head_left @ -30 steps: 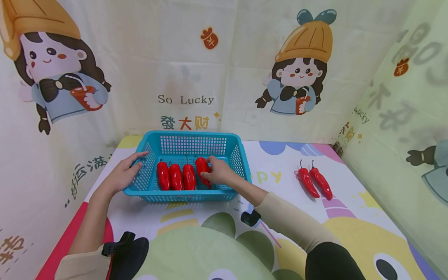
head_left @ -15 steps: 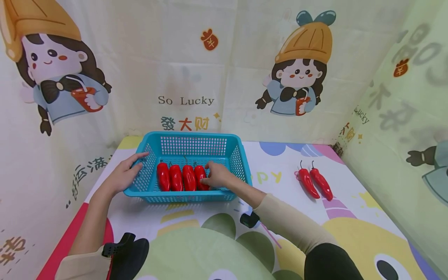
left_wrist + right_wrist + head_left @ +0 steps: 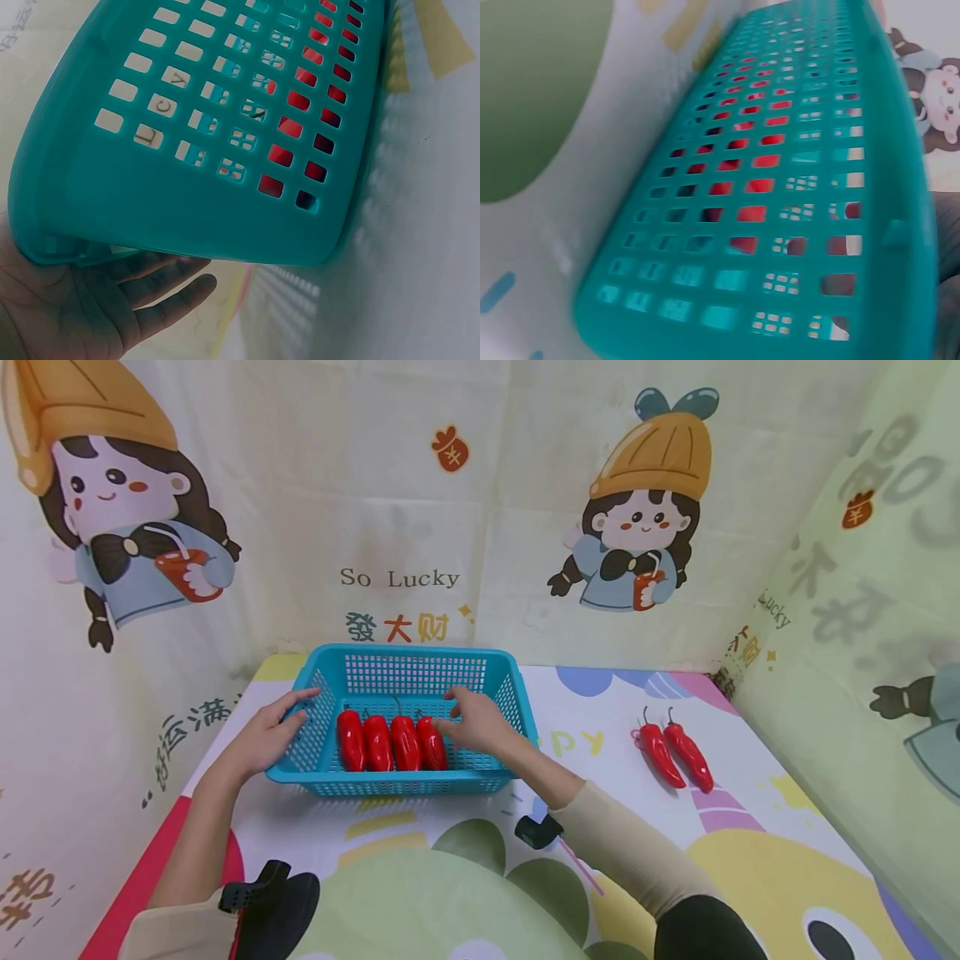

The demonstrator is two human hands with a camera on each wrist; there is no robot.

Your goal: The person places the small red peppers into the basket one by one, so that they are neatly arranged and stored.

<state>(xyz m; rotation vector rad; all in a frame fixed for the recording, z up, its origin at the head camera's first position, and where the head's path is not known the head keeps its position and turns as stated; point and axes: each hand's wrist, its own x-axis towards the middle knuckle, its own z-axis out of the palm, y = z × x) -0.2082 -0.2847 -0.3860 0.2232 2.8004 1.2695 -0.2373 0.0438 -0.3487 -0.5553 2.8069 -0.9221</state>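
In the head view, a blue plastic basket (image 3: 408, 783) with perforated walls holds several glossy red chili peppers (image 3: 377, 743) in a row. My left hand (image 3: 261, 735) rests at the basket's left end, index finger and thumb over the rim. The left wrist view shows other fingers (image 3: 176, 304) of that hand stretched out along the outside of the end wall. My right hand (image 3: 480, 722) is over the basket's right half, thumb and fingers apart and nothing between them. Just left of its thumb is the rightmost pepper (image 3: 432, 745) of the row.
Two more red chili peppers (image 3: 675, 752) lie side by side on the printed tablecloth (image 3: 615, 810), right of the basket. A cartoon-printed curtain (image 3: 517, 552) hangs directly behind the basket.
My right hand lowered the rightmost pepper, straightened it beside the others, and let it go. The hand has since drawn slightly right. My left hand stays at the basket's left end.
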